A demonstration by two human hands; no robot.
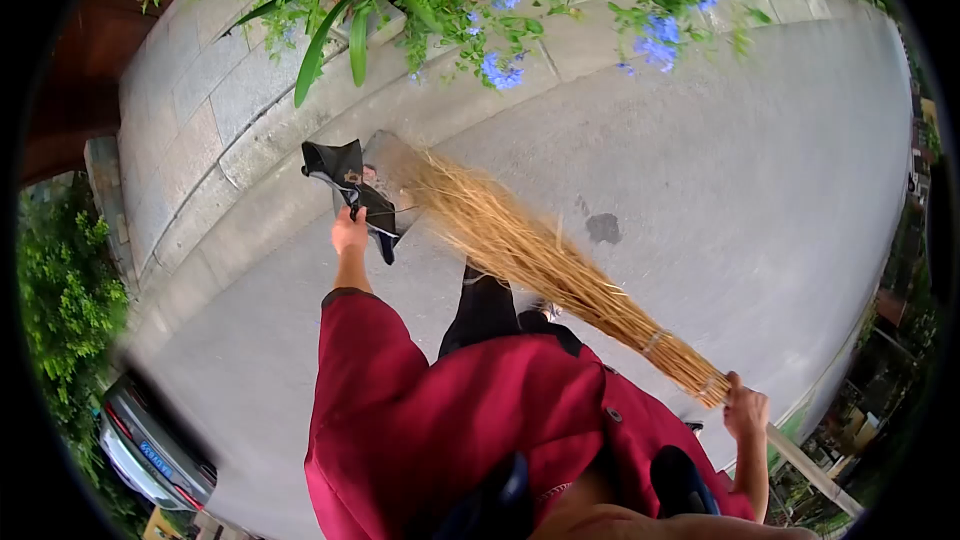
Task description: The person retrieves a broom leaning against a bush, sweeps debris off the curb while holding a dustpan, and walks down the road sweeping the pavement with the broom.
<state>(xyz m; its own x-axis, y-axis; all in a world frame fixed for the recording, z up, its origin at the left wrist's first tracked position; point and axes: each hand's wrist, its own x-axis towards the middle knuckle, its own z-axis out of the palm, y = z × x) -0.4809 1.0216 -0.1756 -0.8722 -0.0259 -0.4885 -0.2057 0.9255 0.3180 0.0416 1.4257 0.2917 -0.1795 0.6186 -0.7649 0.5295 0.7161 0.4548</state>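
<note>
My left hand [350, 230] is closed around the handle of a black dustpan [336, 162], held low by the kerb. Some small litter seems to lie in the pan, but blur hides its kind. My right hand [745, 408] grips the pale wooden stick of a long straw broom [560, 265], just behind the bound end of its bristles. The broom slants across the front of my body, and its blurred bristle tips reach the mouth of the dustpan.
A stone kerb [290, 140] curves along the grey road [720, 170]. Green plants with blue flowers [500, 70] overhang it at the top. A parked car [155, 445] stands at lower left, near a leafy bush [65, 290]. A dark stain [603, 228] marks the road.
</note>
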